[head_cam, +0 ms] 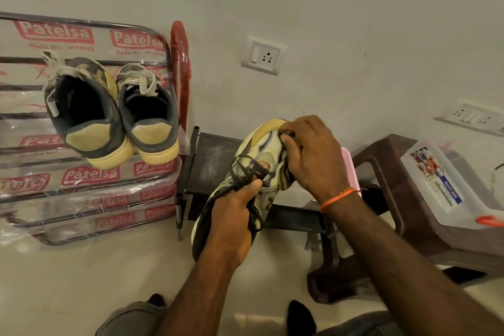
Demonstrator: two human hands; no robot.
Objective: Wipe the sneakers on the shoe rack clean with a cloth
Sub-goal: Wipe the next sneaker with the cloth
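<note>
**Sneaker in hand, cloth on the toe**

So you've got one cream-and-yellow sneaker [256, 161] lifted up in the middle of the frame, toe pointing up toward the wall. Your left hand [231, 226] is wrapped around the heel end from below, thumb pushed in by the dark laces [249, 172], fingers curled round the shoe. Your right hand [313, 155] is up at the toe, fingers bunched and curled over a dark striped cloth [286, 177], pressing it against the upper. Most of the cloth is hidden under that hand, only a bit hangs out below the palm. There's an orange thread band [338, 196] on that wrist.

Upper left of the frame: the shoe rack [90, 172], bars wrapped in plastic printed "Patelsa", with a red side post. Two grey-and-yellow sneakers [109, 112] sit on it side by side, touching, heels toward you, white laces loose.

Right behind the held sneaker there's a low dark stand [212, 155], just beside the rack. Lower right is a brown plastic stool [387, 172] with a clear lidded box [441, 185] on it. Something pink [350, 163] peeks out behind your right hand, can't tell what it is. A white switch-and-socket plate [263, 55] sits on the wall above, another at the right edge [471, 117].
</note>
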